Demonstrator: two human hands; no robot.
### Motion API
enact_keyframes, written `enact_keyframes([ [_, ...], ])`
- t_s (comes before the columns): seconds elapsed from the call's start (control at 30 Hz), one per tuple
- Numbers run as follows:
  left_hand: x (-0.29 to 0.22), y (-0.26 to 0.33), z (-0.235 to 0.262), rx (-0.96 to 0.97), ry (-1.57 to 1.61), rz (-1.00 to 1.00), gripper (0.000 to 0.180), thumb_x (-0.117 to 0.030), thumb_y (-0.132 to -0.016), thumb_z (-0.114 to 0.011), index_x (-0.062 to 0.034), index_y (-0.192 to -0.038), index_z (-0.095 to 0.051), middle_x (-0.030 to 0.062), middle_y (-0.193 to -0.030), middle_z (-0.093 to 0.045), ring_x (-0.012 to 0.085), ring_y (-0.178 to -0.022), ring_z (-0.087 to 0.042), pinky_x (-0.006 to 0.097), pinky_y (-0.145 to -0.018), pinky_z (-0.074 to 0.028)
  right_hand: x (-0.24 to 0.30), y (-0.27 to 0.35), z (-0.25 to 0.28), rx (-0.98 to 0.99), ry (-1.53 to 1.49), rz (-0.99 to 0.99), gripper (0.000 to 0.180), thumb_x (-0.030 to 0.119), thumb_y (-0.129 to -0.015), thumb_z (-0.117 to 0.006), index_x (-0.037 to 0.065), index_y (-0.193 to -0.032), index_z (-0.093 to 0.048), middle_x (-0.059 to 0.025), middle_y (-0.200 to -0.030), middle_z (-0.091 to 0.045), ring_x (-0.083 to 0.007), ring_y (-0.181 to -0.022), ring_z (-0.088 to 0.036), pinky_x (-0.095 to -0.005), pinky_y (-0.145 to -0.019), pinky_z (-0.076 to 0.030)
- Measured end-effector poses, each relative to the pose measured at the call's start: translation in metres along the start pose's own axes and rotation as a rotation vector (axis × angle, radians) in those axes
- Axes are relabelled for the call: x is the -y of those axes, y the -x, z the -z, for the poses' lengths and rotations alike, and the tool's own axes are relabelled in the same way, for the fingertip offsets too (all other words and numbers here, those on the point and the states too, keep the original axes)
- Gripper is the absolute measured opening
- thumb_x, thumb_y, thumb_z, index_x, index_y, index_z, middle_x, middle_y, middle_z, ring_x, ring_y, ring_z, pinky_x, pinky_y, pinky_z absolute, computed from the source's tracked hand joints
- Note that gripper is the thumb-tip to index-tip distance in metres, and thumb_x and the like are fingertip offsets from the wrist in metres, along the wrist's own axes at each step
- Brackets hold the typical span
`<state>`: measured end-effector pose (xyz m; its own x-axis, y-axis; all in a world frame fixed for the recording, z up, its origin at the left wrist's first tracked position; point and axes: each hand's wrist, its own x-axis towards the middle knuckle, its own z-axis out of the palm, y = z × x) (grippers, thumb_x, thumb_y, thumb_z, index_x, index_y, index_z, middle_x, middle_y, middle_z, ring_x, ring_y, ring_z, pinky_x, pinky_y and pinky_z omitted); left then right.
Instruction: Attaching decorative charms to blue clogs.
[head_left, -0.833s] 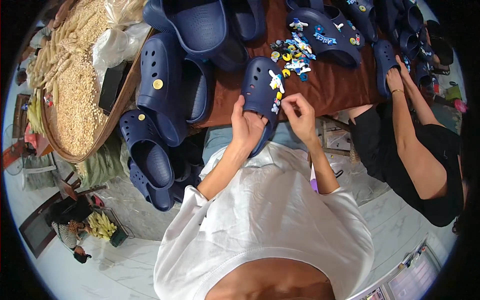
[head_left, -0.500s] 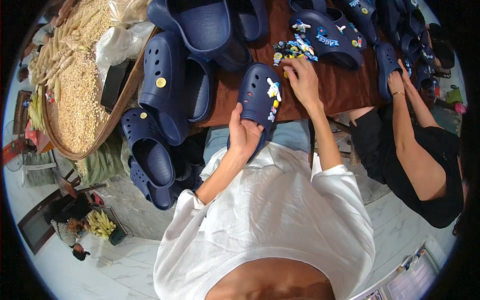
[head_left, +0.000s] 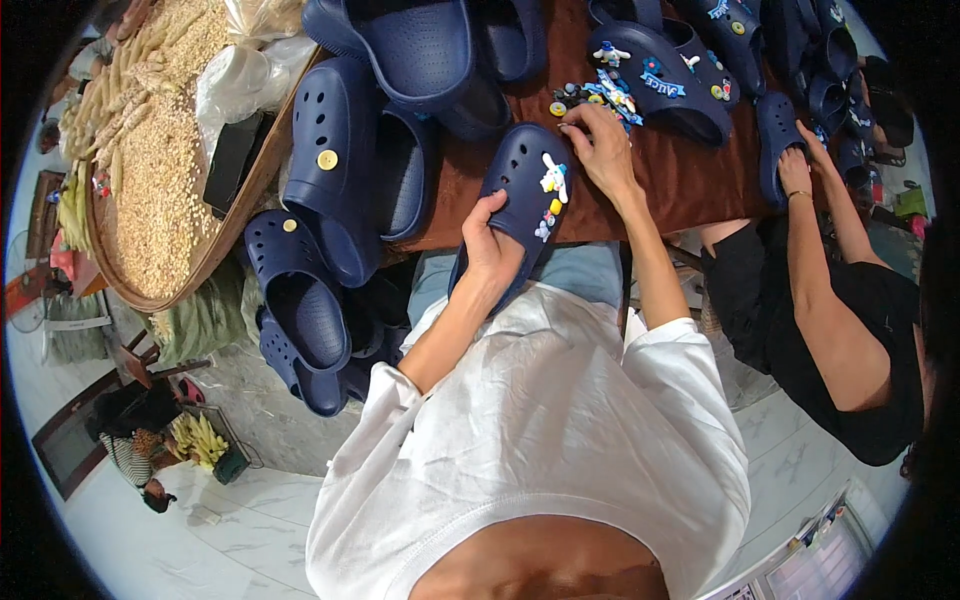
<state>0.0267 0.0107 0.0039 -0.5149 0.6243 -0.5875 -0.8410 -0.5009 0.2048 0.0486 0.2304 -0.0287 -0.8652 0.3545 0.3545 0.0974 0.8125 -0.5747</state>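
Note:
My left hand (head_left: 492, 245) is inside the opening of a navy clog (head_left: 515, 172), thumb on its outer side, holding it over my lap at the table edge. White, yellow and blue shoe charms (head_left: 553, 182) sit in a line along the clog's right side. My right hand (head_left: 603, 152) is just right of the clog's toe, thumb and forefinger pinched together; whatever lies between them is too small to make out. Beyond its fingers is a heap of loose charms (head_left: 600, 95), coloured black, yellow, blue and white.
Several navy clogs (head_left: 335, 165) crowd the left of the brown-covered table (head_left: 460, 200). A decorated clog (head_left: 665, 90) lies past the heap. At left is a wide basket (head_left: 180, 295) of pale kernels. On the right another person's hands (head_left: 795, 170) hold a clog.
My right hand has drawn its thumb and forefinger together beside the clog's toe, slightly away from the heap. The clog in my left hand has shifted slightly, its hold unchanged.

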Motion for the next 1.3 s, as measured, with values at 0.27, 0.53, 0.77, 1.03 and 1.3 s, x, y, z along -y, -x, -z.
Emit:
enact_keyframes([
  [0.27, -0.003, -0.008, 0.012, 0.104, 0.0, 0.055, 0.058, -0.009, -0.073, -0.055, 0.0011, -0.131, -0.054, 0.0177, -0.126, -0.063, 0.0333, -0.117, -0.06, 0.046, -0.104, -0.047, 0.046, -0.007, 0.035, 0.149, -0.463, -0.262, 0.014, 0.009, -0.091, -0.067, 0.002, -0.102, -0.065, -0.0084, -0.093, -0.067, -0.0213, -0.09, -0.066, -0.0311, -0.075, -0.053],
  [0.53, 0.001, 0.004, 0.002, 0.142, -0.02, 0.042, 0.066, -0.005, -0.07, -0.053, 0.0015, -0.136, -0.048, 0.0171, -0.129, -0.059, 0.0323, -0.119, -0.059, 0.044, -0.104, -0.048, 0.06, -0.01, 0.033, 0.329, -0.359, -0.007, 0.017, 0.011, -0.089, -0.069, 0.0, -0.102, -0.069, -0.0062, -0.095, -0.066, -0.0172, -0.087, -0.062, -0.0306, -0.075, -0.049],
  [0.77, 0.003, 0.013, 0.006, 0.139, -0.154, 0.009, 0.054, -0.001, -0.074, -0.053, 0.0041, -0.128, -0.053, 0.0147, -0.122, -0.062, 0.0278, -0.11, -0.062, 0.04, -0.097, -0.051, 0.057, -0.007, 0.036, 0.406, -0.509, -0.188, 0.021, 0.016, -0.084, -0.078, 0.004, -0.1, -0.072, -0.0007, -0.092, -0.059, -0.0125, -0.081, -0.056, -0.0282, -0.075, -0.047],
  [1.03, 0.004, 0.018, 0.034, 0.039, -0.36, 0.003, 0.053, -0.003, -0.076, -0.055, 0.0096, -0.127, -0.052, 0.0176, -0.12, -0.064, 0.03, -0.108, -0.063, 0.042, -0.096, -0.053, 0.055, 0.005, 0.038, 0.4, -0.533, -0.192, 0.043, 0.02, -0.083, -0.079, 0.005, -0.12, -0.063, -0.0031, -0.114, -0.061, -0.0158, -0.106, -0.058, -0.0325, -0.094, -0.046],
  [1.3, -0.004, 0.028, 0.031, -0.011, -0.479, -0.009, 0.047, 0.001, -0.074, -0.054, 0.0102, -0.12, -0.058, 0.0167, -0.114, -0.065, 0.0278, -0.103, -0.065, 0.04, -0.095, -0.053, 0.053, 0.008, 0.037, 0.538, -0.813, -0.326, 0.049, 0.016, -0.084, -0.078, 0.004, -0.128, -0.058, -0.0068, -0.118, -0.062, -0.0188, -0.111, -0.061, -0.0342, -0.095, -0.051],
])
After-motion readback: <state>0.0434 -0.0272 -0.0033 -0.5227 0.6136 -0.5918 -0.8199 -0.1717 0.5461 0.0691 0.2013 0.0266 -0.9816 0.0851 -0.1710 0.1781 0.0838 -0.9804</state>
